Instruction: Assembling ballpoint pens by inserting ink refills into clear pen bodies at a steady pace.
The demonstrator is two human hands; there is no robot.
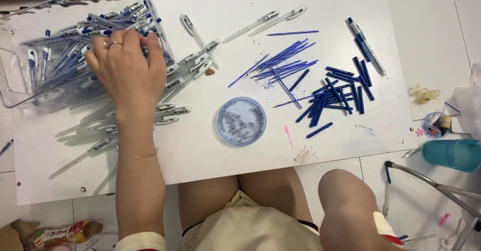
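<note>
My left hand (128, 73) reaches over a heap of clear pen barrels (170, 110) into a clear plastic bin (30, 75) tipped on its side and filled with assembled blue pens (75, 35). Its fingers curl among the pens; whether they grip one is hidden. The hand wears a ring, and a thin bracelet circles the wrist. My right hand is out of view; only my knees (345, 201) show below the white board (340, 0). Thin blue ink refills (283, 60) lie at the board's centre, dark blue caps (335, 98) to their right.
A round blue dish (241, 121) of small metal springs sits near the board's front edge. Two clear barrels (265, 23) and one finished pen (366, 45) lie at the back. On the tiled floor are a teal cup (451, 153), a small tub (437, 124), and a bottle (60, 233).
</note>
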